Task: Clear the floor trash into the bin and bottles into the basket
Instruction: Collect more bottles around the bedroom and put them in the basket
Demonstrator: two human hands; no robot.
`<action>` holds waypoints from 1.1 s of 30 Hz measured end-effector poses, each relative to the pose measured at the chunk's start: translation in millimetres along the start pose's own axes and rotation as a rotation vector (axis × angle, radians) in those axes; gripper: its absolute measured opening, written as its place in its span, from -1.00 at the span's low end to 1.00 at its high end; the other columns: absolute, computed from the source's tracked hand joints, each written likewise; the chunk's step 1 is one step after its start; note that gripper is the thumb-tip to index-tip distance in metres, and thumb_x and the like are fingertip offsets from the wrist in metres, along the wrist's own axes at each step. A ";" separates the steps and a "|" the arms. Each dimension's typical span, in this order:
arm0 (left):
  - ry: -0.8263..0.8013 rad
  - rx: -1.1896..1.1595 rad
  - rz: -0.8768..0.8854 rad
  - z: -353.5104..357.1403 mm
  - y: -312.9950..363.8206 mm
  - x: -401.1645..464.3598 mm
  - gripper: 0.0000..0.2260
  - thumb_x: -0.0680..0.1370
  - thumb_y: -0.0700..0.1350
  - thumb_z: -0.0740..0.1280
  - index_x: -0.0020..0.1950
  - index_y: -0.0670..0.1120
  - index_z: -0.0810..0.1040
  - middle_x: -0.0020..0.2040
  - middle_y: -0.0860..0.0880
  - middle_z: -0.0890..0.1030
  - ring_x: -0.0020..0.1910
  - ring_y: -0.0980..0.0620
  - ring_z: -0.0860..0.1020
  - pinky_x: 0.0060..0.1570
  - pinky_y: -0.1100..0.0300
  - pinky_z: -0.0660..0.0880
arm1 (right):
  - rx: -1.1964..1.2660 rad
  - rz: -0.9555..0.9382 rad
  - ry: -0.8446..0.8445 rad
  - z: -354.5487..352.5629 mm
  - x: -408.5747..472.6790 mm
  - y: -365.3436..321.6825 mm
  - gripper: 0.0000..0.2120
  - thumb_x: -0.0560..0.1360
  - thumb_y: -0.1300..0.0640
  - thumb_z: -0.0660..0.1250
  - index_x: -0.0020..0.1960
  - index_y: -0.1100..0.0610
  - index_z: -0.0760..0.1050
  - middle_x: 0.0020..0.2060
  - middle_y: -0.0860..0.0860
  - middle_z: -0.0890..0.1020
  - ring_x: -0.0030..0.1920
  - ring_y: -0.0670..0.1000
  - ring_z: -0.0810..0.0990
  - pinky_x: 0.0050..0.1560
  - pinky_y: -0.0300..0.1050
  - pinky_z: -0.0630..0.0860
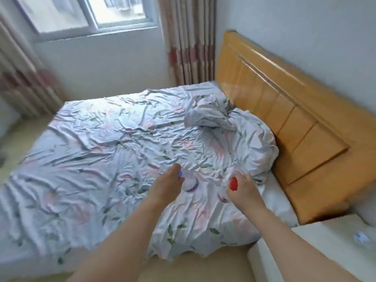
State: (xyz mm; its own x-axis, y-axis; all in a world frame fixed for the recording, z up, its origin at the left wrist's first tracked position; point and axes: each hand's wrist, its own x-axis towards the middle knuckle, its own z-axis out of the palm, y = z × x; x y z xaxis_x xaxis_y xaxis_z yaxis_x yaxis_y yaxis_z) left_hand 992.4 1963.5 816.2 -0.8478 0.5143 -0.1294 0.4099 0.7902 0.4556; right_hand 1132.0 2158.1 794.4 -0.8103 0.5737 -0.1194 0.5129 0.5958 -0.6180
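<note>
My left hand (168,183) grips a clear plastic bottle with a purple cap and purple label (190,183), held over the bed. My right hand (243,189) grips a second clear bottle with a red cap (233,184), its body hanging down below my fingers. Both bottles hang just above the rumpled floral sheet (114,143). The picture is blurred, so finger detail is hard to make out. No bin or basket is in view.
A wooden headboard (284,110) stands at the right against the wall. A white bedside table (317,247) at the lower right carries a clear crumpled item (361,238). Striped curtains (189,41) flank the window (89,15). Beige floor (205,267) runs along the bed's near edge.
</note>
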 end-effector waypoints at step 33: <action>0.762 -0.323 -1.006 -382.5 -847.1 -354.1 -0.87 0.59 0.01 0.24 0.07 -0.01 0.39 -0.13 0.03 0.51 -0.23 0.02 0.47 -0.30 0.17 0.35 | 0.104 -0.911 -0.625 647.3 -207.2 -797.5 -0.75 0.50 0.07 0.38 0.15 0.07 0.44 0.05 -0.10 0.35 -0.09 -0.05 0.47 -0.09 -0.26 0.36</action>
State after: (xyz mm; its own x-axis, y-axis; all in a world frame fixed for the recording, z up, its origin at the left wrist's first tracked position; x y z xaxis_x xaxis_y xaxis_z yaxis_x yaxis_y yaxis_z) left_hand 816.6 984.5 813.0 -0.7543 -0.6542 -0.0557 -0.5217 0.5456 0.6559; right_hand 707.3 1200.3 808.9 -0.8876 -0.4567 0.0602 -0.3501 0.5837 -0.7326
